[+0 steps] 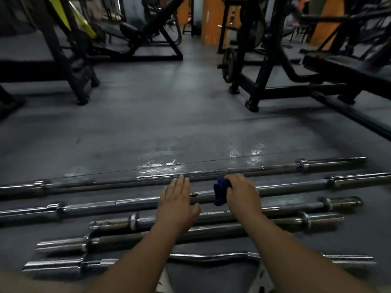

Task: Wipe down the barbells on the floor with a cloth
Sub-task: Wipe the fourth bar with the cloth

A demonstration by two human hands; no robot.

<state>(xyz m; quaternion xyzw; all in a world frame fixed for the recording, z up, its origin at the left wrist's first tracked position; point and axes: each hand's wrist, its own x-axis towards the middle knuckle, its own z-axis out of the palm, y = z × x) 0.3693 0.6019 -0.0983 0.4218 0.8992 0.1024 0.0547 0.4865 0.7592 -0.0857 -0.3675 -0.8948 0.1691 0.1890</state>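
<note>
While floored — five barbells [131, 203], one cloth [221, 192]

Grey gym floor [148, 123] w/ five barbells [105, 205] side by side.

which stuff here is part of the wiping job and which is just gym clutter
Job: barbells on the floor, blue cloth held in the right hand, left hand flat over a bar.

Lying about: bench, weight plate, machine frames, orange pillar.
</note>
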